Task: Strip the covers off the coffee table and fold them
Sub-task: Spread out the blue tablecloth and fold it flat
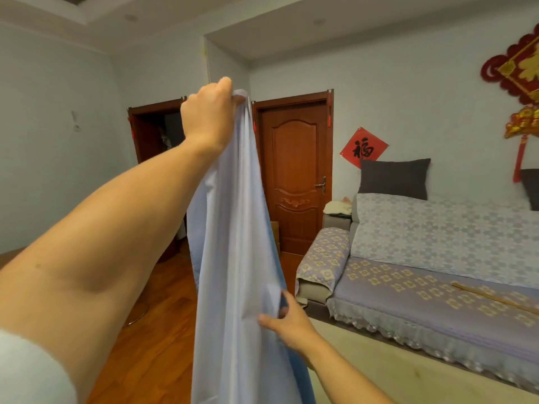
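Observation:
A pale blue cover (pixel 233 258) hangs in a long vertical drape in front of me. My left hand (pixel 210 112) is raised high and grips its top edge in a fist. Lower down, my right hand (pixel 287 319) pinches the cover's right edge between thumb and fingers. The cloth's bottom end runs out of view below. The coffee table itself is not clearly in view; a pale beige surface (pixel 393 371) shows at the lower right.
A sofa (pixel 437 287) with patterned purple covers and grey cushions stands to the right. A closed wooden door (pixel 294 176) and an open doorway (pixel 157 132) are ahead. Wooden floor (pixel 154 330) lies to the left.

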Available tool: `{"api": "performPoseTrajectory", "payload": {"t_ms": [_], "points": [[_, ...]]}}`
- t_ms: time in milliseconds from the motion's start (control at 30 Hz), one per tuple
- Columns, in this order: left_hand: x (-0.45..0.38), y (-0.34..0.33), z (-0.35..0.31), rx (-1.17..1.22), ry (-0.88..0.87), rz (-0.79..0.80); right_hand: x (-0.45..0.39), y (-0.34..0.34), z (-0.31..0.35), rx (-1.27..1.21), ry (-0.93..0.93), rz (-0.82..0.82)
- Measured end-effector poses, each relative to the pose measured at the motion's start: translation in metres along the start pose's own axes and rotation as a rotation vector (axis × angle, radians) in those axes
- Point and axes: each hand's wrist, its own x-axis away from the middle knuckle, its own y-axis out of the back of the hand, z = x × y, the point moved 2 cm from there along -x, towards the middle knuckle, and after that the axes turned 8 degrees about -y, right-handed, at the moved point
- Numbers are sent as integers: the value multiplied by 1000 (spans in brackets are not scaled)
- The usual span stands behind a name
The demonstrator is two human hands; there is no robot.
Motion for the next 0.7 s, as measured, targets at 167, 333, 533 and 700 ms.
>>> {"api": "performPoseTrajectory", "payload": {"t_ms": [167, 333, 533, 700], "points": [[-4, 6, 2, 82, 68, -59, -6, 24, -22, 12, 43, -107], [13, -12, 30, 42, 36, -17, 44, 144, 4, 131, -22, -991], [35, -72, 22, 54, 17, 68, 161, 279, 141, 46, 586, -1758], [14, -133, -7, 96, -39, 84, 174, 344, 201, 438, 701, -1959]]}}
